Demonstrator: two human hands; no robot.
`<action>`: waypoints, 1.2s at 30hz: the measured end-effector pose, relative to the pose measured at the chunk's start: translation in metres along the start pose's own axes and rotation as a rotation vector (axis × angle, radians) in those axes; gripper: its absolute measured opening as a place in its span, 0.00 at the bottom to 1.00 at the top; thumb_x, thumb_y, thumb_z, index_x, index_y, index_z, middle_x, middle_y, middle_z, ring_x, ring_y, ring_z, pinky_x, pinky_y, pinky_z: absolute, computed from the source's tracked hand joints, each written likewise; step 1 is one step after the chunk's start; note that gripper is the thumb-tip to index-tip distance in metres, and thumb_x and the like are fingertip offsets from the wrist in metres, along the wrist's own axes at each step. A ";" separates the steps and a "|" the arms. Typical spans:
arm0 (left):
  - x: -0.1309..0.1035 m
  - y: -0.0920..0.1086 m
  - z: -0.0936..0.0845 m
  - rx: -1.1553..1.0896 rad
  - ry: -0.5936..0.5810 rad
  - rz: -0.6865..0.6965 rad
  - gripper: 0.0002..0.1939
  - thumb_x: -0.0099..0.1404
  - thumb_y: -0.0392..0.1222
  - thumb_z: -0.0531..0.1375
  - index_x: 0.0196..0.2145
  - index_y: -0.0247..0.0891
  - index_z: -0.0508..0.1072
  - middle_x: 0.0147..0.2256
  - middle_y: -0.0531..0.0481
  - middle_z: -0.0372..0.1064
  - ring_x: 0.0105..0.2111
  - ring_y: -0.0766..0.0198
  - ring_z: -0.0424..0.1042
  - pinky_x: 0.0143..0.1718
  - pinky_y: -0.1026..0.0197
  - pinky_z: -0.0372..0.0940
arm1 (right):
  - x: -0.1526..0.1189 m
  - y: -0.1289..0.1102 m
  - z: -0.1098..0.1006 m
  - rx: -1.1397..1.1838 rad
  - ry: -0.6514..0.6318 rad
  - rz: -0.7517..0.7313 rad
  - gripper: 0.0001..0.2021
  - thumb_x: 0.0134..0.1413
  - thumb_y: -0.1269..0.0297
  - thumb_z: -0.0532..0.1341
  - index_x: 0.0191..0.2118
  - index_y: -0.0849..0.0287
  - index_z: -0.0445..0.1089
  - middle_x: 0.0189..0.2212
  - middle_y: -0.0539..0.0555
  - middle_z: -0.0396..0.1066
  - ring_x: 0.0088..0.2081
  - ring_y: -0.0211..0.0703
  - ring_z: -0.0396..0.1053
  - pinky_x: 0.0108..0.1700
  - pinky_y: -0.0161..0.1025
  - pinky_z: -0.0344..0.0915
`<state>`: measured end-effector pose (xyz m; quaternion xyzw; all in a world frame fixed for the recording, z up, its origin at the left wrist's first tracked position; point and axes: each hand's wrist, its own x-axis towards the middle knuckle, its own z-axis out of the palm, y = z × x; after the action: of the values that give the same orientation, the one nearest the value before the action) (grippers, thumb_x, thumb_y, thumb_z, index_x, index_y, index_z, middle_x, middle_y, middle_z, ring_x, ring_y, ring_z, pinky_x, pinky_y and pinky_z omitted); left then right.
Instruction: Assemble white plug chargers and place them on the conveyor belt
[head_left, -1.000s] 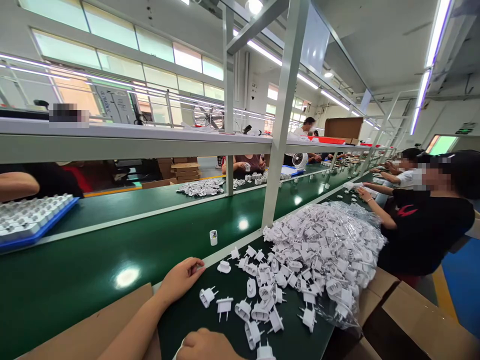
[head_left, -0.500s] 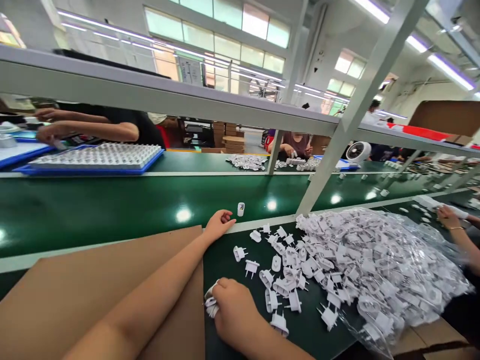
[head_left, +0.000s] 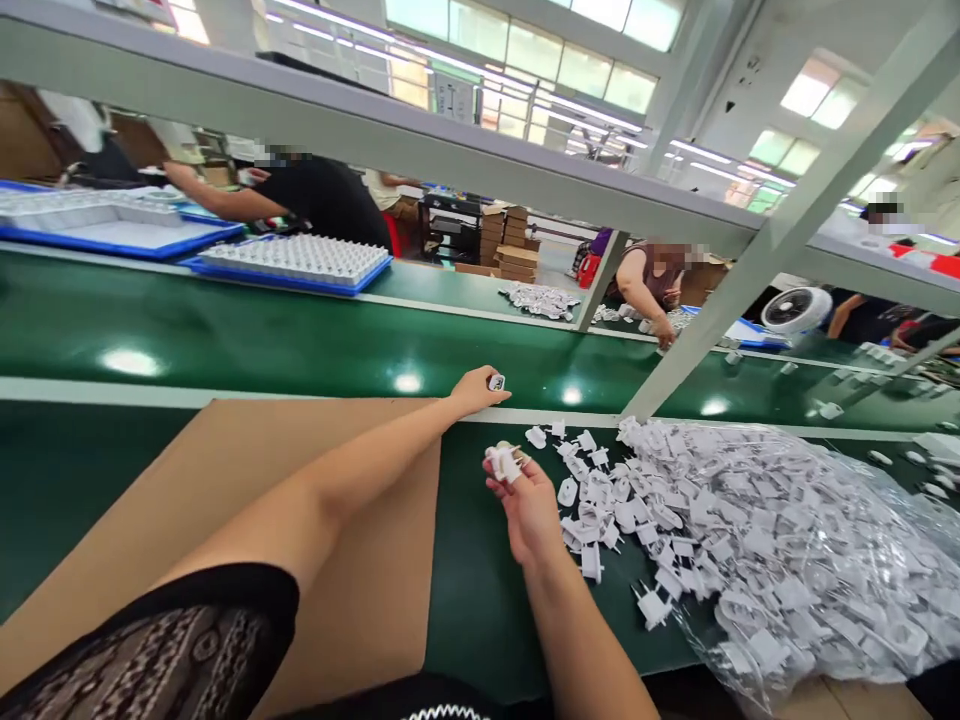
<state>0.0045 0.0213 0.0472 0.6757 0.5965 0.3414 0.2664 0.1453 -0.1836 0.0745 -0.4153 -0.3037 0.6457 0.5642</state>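
Observation:
Over the near edge of the green belt (head_left: pixel 315 345), my left hand (head_left: pixel 472 392) is closed on a small white plug housing (head_left: pixel 496 383) whose dark-marked end shows between thumb and fingers. Lower and to the right, my right hand (head_left: pixel 534 512) is turned palm up, fingers curled around several white plug pieces (head_left: pixel 505 463) with metal pins. To its right lie scattered white two-pin plug pieces (head_left: pixel 592 500), partly behind the hand and wrist.
A clear plastic bag (head_left: pixel 810 560) heaped with plug pieces covers the right side. Brown cardboard (head_left: pixel 367 500) lies under my left arm. A slanted metal post (head_left: pixel 697 310) rises beyond the pieces. Blue trays (head_left: pixel 292 265) and co-workers are across the belt.
My left hand has taken hold of the white housing that stood on the belt. My right hand has risen from the tabletop with plug pieces, and nearby loose pieces are gone. The view has shifted.

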 end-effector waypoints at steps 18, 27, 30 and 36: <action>-0.203 -0.009 -0.039 -0.180 -0.209 0.075 0.53 0.36 0.57 0.80 0.57 0.41 0.66 0.54 0.42 0.67 0.36 0.59 0.70 0.37 0.57 0.67 | -0.003 -0.006 0.004 -0.168 0.022 -0.013 0.23 0.33 0.66 0.76 0.42 0.54 0.79 0.36 0.49 0.78 0.26 0.31 0.64 0.25 0.31 0.61; -0.196 -0.023 -0.034 -0.196 -0.234 0.116 0.28 0.45 0.56 0.78 0.36 0.39 0.72 0.34 0.54 0.70 0.32 0.63 0.68 0.31 0.63 0.59 | 0.000 -0.004 0.003 -0.330 -0.102 -0.033 0.18 0.41 0.55 0.76 0.39 0.56 0.79 0.38 0.54 0.79 0.34 0.40 0.71 0.38 0.39 0.70; -0.196 -0.021 -0.034 -0.231 -0.249 0.152 0.33 0.43 0.56 0.78 0.42 0.41 0.74 0.39 0.53 0.72 0.34 0.62 0.70 0.33 0.63 0.60 | 0.000 -0.002 0.002 -0.424 -0.118 -0.116 0.15 0.45 0.57 0.74 0.39 0.56 0.78 0.38 0.53 0.78 0.38 0.43 0.73 0.44 0.43 0.71; -0.195 -0.027 -0.038 -0.306 -0.313 0.173 0.21 0.53 0.52 0.74 0.39 0.39 0.76 0.32 0.54 0.70 0.29 0.65 0.66 0.29 0.64 0.57 | 0.000 0.003 0.000 -0.579 -0.144 -0.276 0.23 0.49 0.62 0.72 0.52 0.53 0.72 0.50 0.57 0.76 0.49 0.47 0.74 0.55 0.49 0.70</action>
<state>-0.0525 -0.1694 0.0222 0.7209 0.4291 0.3406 0.4244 0.1443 -0.1840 0.0718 -0.4669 -0.5672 0.4776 0.4818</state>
